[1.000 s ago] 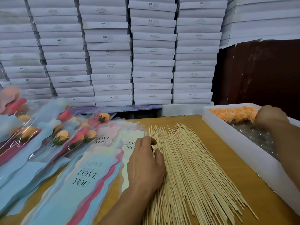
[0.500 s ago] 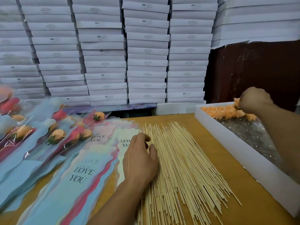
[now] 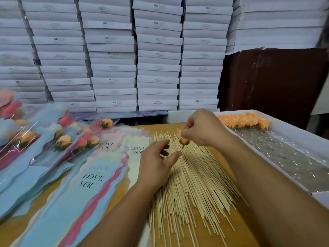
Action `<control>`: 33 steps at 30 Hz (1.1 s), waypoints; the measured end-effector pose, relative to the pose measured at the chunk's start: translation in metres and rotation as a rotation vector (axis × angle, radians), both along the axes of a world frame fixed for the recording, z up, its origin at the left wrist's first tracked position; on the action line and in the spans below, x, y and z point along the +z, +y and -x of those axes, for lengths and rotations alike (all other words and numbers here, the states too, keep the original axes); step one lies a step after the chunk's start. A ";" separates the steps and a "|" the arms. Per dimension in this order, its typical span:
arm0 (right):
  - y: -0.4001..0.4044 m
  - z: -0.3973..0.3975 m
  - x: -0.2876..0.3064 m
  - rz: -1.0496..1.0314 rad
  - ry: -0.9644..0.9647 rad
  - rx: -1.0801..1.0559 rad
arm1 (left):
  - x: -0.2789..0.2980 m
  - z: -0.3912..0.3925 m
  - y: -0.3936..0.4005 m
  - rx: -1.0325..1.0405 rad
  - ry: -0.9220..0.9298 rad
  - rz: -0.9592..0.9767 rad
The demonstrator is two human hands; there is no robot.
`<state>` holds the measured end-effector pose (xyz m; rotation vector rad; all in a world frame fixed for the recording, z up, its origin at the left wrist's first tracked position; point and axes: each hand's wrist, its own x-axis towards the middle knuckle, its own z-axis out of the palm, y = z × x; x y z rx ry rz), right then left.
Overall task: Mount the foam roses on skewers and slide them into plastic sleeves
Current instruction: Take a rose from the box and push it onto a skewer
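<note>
Nearest the camera, bamboo skewers (image 3: 188,186) fan across the wooden table (image 3: 236,234). Above them the left hand (image 3: 156,163) hovers with fingers loosely spread, while the right hand (image 3: 204,129) pinches an orange foam rose (image 3: 184,139). Printed sleeves (image 3: 89,179) lie left; the white rose box (image 3: 292,127) sits right, stacked cartons (image 3: 158,56) behind.

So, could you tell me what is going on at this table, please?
A person is making up single roses. The right hand pinches an orange foam rose above the spread of skewers. The left hand hovers open over the skewers, holding none. More roses sit in the white box; empty sleeves and finished ones lie to the left.
</note>
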<state>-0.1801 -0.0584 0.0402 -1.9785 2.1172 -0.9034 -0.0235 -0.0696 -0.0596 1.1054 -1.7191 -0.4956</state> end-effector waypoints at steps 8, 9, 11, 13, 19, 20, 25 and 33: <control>0.004 -0.025 -0.030 0.039 -0.178 0.145 | -0.001 0.000 0.001 -0.075 0.038 -0.004; 0.003 -0.024 -0.034 0.052 -0.267 0.166 | -0.002 -0.001 0.000 -0.059 0.049 -0.009; -0.002 -0.019 -0.043 0.100 -0.411 0.135 | -0.003 -0.003 -0.003 -0.017 0.070 -0.026; -0.007 -0.011 -0.055 0.115 -0.304 0.028 | -0.003 -0.004 -0.006 0.038 0.070 -0.045; -0.018 -0.016 -0.081 -0.098 0.053 -0.099 | 0.000 -0.006 -0.007 0.115 0.093 -0.048; -0.020 -0.018 -0.083 -0.116 0.079 -0.111 | 0.000 -0.006 -0.007 0.121 0.095 -0.049; -0.028 -0.019 -0.088 -0.134 0.112 -0.160 | -0.001 -0.008 -0.010 0.128 0.123 -0.056; -0.031 -0.008 -0.087 -0.194 -0.124 -0.186 | 0.000 -0.008 -0.012 0.122 0.159 -0.071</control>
